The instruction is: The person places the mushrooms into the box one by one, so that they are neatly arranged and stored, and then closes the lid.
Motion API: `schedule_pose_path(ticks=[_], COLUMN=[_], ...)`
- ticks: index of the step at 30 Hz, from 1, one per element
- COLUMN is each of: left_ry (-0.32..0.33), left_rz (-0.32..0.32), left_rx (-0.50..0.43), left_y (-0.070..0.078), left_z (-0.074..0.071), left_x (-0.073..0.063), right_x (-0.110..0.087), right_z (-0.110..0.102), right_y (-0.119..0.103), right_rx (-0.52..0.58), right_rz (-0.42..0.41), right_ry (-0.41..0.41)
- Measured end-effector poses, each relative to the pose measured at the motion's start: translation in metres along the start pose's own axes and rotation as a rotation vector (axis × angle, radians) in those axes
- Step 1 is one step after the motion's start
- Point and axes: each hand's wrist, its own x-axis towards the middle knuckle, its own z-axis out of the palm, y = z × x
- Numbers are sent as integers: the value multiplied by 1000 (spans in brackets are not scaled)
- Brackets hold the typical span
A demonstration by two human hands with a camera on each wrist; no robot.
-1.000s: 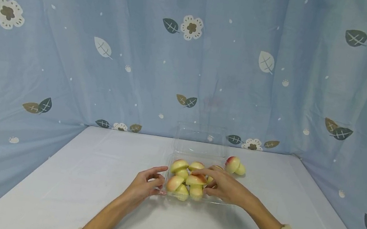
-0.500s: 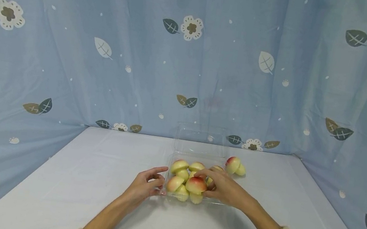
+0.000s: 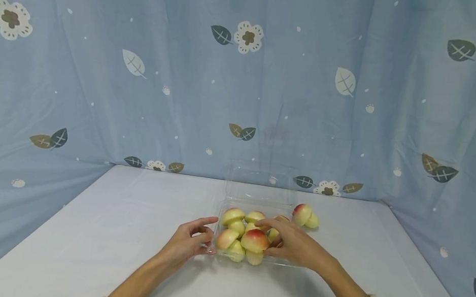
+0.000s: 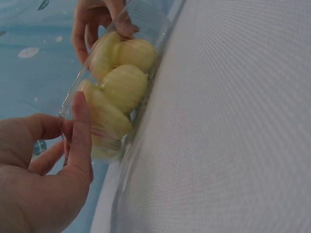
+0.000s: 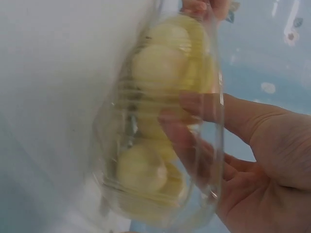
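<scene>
A clear plastic clamshell box [image 3: 281, 263] holds several yellow mushrooms with reddish caps. At the box's left front corner, my left hand [image 3: 188, 239] pinches the rim; in the left wrist view its thumb [image 4: 80, 126] lies against the outer wall. My right hand [image 3: 297, 243] reaches into the box from the right. Its thumb and fingers are around the front middle mushroom [image 3: 255, 242], whose cap faces up and toward me. Part of the mushrooms on the right is hidden behind that hand. Motion blurs the right wrist view of the box.
The box's hinged lid [image 3: 260, 186] stands raised at the back, near the curtain [image 3: 174, 82]. One more mushroom [image 3: 302, 214] lies on the white table [image 3: 142, 201], just right of the box's back corner.
The front middle mushroom has tipped at my right fingers, so its red cap top now shows more. My left hand has stayed at the box's corner.
</scene>
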Motion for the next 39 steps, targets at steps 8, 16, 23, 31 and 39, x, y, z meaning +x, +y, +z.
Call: schedule_pose_path(ticks=[8, 16, 23, 31, 39], left_ry=[2, 3, 12, 3, 7], left_rz=[2, 5, -9, -9, -7], left_rx=[17, 11, 3, 3, 4], left_y=[0, 0, -1, 0, 0], left_z=[-1, 0, 0, 0, 1], left_x=[-1, 1, 2, 2, 1], right_x=[-4, -9, -16, -24, -27], right_z=[-19, -40, -59, -69, -70], right_y=[5, 16, 28, 44, 63], right_rx=[52, 18, -20, -91, -100], right_rz=[41, 51, 66, 113, 106], right_ry=[-12, 54, 157, 203, 222])
